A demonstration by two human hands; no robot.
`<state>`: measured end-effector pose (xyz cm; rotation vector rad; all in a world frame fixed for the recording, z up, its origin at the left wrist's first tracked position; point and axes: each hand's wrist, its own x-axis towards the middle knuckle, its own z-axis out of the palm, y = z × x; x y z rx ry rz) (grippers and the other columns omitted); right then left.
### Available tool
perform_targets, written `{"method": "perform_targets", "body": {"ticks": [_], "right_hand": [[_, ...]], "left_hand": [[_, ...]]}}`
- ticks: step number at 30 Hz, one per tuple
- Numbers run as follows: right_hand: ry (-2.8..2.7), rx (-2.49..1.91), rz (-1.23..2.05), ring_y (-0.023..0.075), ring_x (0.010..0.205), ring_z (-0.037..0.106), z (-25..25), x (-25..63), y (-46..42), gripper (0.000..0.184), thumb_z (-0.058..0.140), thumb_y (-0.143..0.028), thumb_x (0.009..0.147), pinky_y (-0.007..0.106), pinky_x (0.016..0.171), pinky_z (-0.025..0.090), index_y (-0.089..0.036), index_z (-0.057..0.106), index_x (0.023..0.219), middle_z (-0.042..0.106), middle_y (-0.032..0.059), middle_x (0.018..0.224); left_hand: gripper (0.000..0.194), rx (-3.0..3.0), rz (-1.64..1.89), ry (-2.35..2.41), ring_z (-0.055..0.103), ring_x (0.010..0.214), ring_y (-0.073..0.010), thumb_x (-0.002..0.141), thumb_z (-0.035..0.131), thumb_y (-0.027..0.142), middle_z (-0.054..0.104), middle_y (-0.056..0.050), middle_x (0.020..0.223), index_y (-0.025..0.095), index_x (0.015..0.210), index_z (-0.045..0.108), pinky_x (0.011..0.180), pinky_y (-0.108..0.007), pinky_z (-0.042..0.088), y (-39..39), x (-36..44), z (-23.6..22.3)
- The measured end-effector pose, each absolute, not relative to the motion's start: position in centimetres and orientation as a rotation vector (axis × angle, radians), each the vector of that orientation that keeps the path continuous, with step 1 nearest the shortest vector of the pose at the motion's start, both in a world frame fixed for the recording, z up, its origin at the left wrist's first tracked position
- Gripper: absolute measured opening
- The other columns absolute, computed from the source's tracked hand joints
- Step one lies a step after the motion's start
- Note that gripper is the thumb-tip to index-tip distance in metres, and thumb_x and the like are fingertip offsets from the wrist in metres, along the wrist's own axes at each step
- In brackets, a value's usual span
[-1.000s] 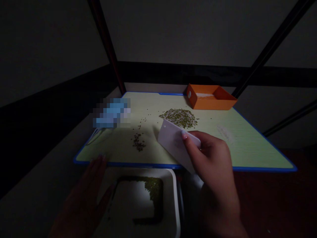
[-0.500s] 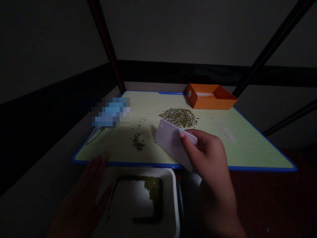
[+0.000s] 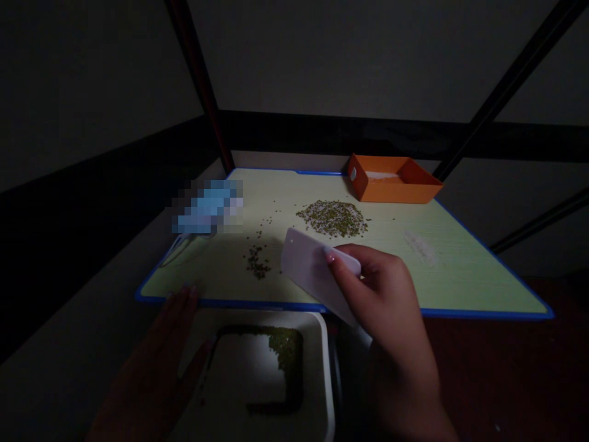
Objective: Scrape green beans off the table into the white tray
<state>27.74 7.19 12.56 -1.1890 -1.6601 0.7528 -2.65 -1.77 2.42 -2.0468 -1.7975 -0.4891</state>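
Observation:
My right hand (image 3: 372,276) pinches a flat white plastic scraper (image 3: 306,267), tilted over the front part of the pale green board (image 3: 464,276). Just beyond the scraper lies a heap of small green and whitish grains (image 3: 334,218). A smaller scatter of dark grains (image 3: 257,263) sits to the scraper's left. At the lower left, my left hand (image 3: 156,344) rests with fingers stretched out against the side of a white tub (image 3: 317,325). Green grains (image 3: 291,356) line the inner edge of that tub, below the board's front edge.
An orange open box (image 3: 396,191) with something whitish inside stands at the board's back right. A whitish powdery patch (image 3: 421,247) marks the right side. At the left edge is a blurred-out blue item (image 3: 207,205) with a white loop. Dark bars cross the wall behind.
My right hand has shifted the scraper slightly left and toward me, nearer the dark grains. My left hand stays in place on the tub.

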Motion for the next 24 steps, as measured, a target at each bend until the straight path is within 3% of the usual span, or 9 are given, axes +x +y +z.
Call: {"method": "perform_targets", "body": {"ticks": [10, 18, 24], "right_hand": [[-1.691, -1.168, 0.833, 0.0099, 0.050, 0.053, 12.6, 27.0, 6.6, 0.031, 0.057, -0.035, 0.094, 0.023, 0.049, 0.034, -0.018, 0.068, 0.071, 0.061, -0.0019, 0.058], [-1.778, -1.119, 0.850, 0.0130, 0.060, 0.062, 12.6, 26.1, 6.2, 0.031, 0.055, -0.034, 0.095, 0.023, 0.054, 0.042, -0.018, 0.072, 0.074, 0.071, 0.0030, 0.070], [-1.864, -1.002, 0.822, 0.0132, 0.064, 0.066, 12.9, 25.6, 5.6, 0.024, 0.056, -0.027, 0.094, 0.023, 0.058, 0.045, -0.020, 0.075, 0.080, 0.072, -0.0001, 0.069]], "left_hand": [[0.068, -2.060, -0.472, -1.877, 0.040, 0.142, -0.0278, 0.093, 0.034, 0.048, 0.039, -0.009, 0.159, 0.031, 0.154, 0.011, 0.105, -0.048, 0.054, -2.0, -2.6, 2.4], [0.070, -2.066, -0.439, -1.945, 0.039, 0.145, -0.0270, 0.093, 0.035, 0.051, 0.038, -0.008, 0.161, 0.032, 0.154, 0.007, 0.109, -0.048, 0.052, -2.1, -2.2, 2.9], [0.070, -2.064, -0.447, -1.968, 0.041, 0.144, -0.0282, 0.092, 0.031, 0.056, 0.039, -0.009, 0.161, 0.032, 0.154, 0.007, 0.107, -0.050, 0.053, -2.2, -2.2, 2.8]]}}
